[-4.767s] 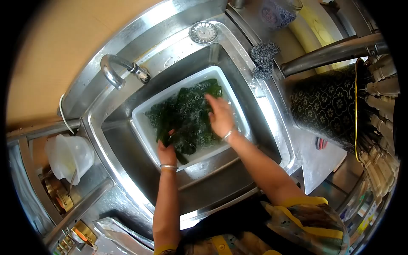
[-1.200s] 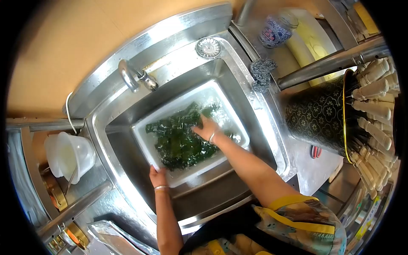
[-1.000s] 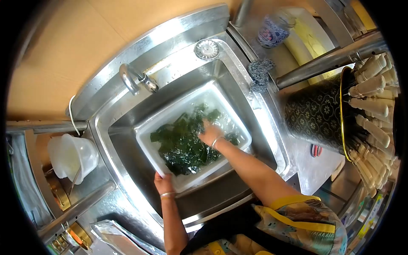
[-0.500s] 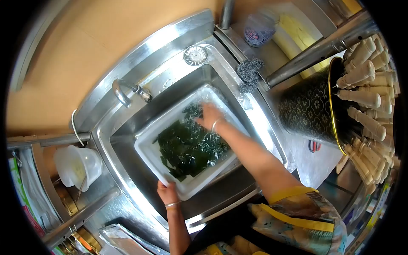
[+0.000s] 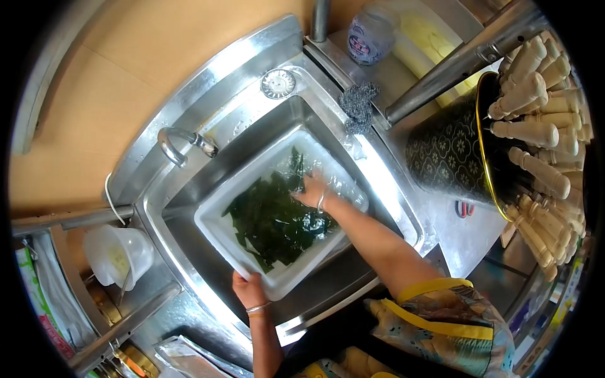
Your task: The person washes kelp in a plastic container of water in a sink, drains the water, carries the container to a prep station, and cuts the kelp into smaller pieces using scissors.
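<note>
A white plastic tub (image 5: pixel 210 222) sits tilted in the steel sink (image 5: pixel 178 234), holding water and flat, dark green pieces that look like kelp (image 5: pixel 268 217). At the tub's near left corner, my left hand (image 5: pixel 249 290) is closed around the rim. My right hand (image 5: pixel 313 191) reaches into the water at the right edge of the kelp, with thumb and fingers apart; the fingertips are partly under water. It does not visibly grip any piece. Ripples and glare blur the kelp beside it.
A curved faucet (image 5: pixel 179 146) stands at the sink's back left. A strainer (image 5: pixel 278 84) and a steel scouring pad (image 5: pixel 360 107) lie on the rim. To the right, a black patterned container (image 5: pixel 444 148) holds many wooden-handled tools (image 5: pixel 526 132). A plastic pitcher (image 5: pixel 120 255) stands left.
My right hand has moved slightly down and toward the near side in the water. Splashing has eased, and the kelp has shifted. My left hand keeps its hold on the tub.
</note>
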`<state>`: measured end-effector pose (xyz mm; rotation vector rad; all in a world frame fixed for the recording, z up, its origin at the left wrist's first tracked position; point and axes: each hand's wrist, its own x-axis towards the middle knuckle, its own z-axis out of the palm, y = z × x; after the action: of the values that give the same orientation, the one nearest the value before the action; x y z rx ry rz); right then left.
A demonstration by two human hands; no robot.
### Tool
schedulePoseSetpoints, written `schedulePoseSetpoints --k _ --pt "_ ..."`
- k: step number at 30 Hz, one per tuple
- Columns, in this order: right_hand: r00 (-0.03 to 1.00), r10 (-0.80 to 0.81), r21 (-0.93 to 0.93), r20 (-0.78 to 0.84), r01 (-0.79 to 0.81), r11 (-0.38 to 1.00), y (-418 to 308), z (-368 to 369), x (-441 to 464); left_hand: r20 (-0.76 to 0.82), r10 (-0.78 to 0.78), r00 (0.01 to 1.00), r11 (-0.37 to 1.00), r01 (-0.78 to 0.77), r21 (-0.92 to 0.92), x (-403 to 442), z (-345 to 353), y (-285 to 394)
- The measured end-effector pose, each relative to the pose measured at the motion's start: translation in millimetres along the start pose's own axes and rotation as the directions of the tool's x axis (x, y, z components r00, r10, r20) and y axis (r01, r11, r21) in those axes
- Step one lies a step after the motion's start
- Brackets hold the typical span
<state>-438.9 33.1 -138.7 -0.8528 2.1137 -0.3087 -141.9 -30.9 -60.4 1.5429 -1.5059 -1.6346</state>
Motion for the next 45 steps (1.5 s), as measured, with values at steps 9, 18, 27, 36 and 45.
schedulePoseSetpoints --k 9,18,27,36,45 --pt "0.979 0.068 0.25 -0.192 -0.018 0.968 -0.6 7.0 -9.1 0.006 0.015 1.0 1.0 -0.015 0.013 -8.8 10.2 26.1" --pt "0.851 -0.176 -0.105 -0.494 0.142 0.984 -8.3 -24.9 -19.4 0.009 0.053 0.999 0.997 -0.054 0.047 -9.1 12.9 35.4" --pt "0.916 -0.094 0.057 -0.39 0.126 0.99 4.5 -15.1 -14.9 0.031 0.073 0.997 0.996 -0.074 0.039 -12.8 18.7 44.9" --pt "0.86 -0.123 0.135 -0.495 0.216 0.967 19.8 1.3 -4.9 0.019 0.099 0.995 0.993 -0.1 0.064 -26.0 43.4 87.8" --pt "0.777 -0.194 0.193 -0.599 0.375 0.907 32.3 4.9 10.5 0.143 0.166 0.976 0.986 -0.166 -0.013 -38.1 71.4 132.4"
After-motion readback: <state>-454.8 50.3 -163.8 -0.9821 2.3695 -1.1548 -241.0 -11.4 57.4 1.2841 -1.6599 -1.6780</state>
